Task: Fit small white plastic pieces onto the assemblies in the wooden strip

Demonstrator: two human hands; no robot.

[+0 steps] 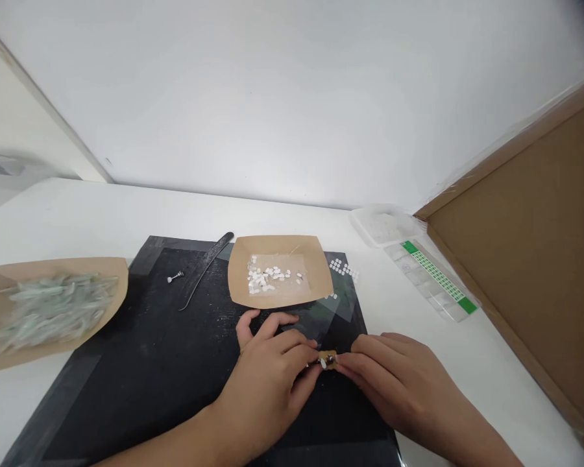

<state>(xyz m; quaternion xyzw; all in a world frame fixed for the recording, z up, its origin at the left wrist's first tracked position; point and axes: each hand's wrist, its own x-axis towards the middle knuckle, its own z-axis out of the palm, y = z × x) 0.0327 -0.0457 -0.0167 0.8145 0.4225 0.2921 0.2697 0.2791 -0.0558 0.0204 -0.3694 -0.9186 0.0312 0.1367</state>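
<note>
My left hand [267,383] and my right hand [399,376] meet over the black mat [175,383], fingertips pinched close together. Between them is a small tan piece [328,355] with dark, shiny bits on it; a small white oval piece [324,364] shows at its front. The left thumb and forefinger grip its left side, and the right fingertips close on its right edge. Fingers hide much of it. Just beyond the left hand stands a brown paper tray [279,303] holding a clear sheet [302,285] with many small white ovals [265,279].
Another brown tray [119,279] with many pale green slivers sits at left. A black curved tool [207,269] and a small metal piece [175,277] lie on the mat. At right are white dots [344,269], a clear plastic case [438,282] with green label, and a cardboard panel [530,259].
</note>
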